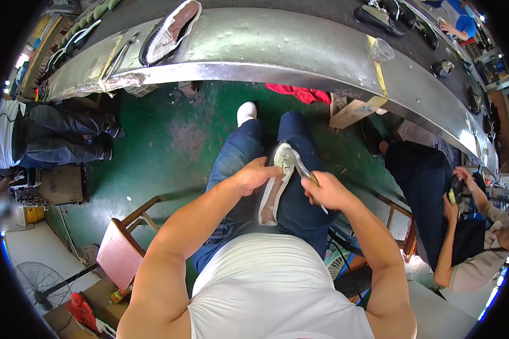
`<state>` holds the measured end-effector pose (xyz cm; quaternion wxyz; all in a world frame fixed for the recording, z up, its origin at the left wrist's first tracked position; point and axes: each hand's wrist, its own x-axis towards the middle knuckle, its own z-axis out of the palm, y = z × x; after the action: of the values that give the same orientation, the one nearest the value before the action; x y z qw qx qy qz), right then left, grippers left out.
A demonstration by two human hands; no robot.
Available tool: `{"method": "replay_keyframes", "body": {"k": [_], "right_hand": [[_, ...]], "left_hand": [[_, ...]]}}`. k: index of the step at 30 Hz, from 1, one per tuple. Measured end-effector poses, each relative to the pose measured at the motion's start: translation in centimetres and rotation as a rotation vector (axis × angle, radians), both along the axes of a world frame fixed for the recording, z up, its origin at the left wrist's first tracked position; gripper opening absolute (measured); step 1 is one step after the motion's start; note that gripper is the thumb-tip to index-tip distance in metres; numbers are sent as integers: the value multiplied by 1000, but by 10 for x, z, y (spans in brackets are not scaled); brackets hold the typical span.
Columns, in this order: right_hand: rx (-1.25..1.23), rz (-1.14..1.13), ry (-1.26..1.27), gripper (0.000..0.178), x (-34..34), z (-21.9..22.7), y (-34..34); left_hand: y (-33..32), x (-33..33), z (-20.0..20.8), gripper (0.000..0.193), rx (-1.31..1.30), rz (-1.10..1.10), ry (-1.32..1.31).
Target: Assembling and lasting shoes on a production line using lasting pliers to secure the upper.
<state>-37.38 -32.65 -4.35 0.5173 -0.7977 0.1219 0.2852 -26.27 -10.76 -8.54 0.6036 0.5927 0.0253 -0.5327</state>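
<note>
Across my thighs lies a shoe upper (271, 199) on its last, bottom side up, with a brown insole and a pale turned-in edge. My left hand (257, 174) is closed around its side, thumb pressed on the bottom near the toe. My right hand (328, 193) is wrapped around metal pliers (303, 170), whose jaws reach the pale edge at the toe. Fingers hide part of the handles. A similar shoe (171, 33) rests bottom up on the metal workbench (254, 42) in front of me.
On the bench lie a thin metal tool (119, 55), a clear cup (382, 51) and dark shoes (379, 18). A co-worker (481, 237) sits at right holding a shoe; another person (56, 133) is at left. A pink-seated chair (119, 254) and a fan (42, 288) stand lower left.
</note>
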Motion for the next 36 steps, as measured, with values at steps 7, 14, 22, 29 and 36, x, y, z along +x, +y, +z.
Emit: {"method": "replay_keyframes", "body": {"k": [7,14,22,29,36], "right_hand": [[-185,386,-414,31,-43,12,3],[-360,347,-184,33,-60,32,22],[-265,350,-63,36,-64,18,14],[-492,333,-183,33,-85,28,32],[17,248,202,43,-64,5,-4]], "left_hand": [[7,9,-19,44,-25,41,182],[4,-1,-15,45,-40,-23,37],[14,-55,-20,74,-239,140,-203],[-6,-70,-37,69,-97,263,-441],[45,-93,-59,97,-78,-169,-519]]}}
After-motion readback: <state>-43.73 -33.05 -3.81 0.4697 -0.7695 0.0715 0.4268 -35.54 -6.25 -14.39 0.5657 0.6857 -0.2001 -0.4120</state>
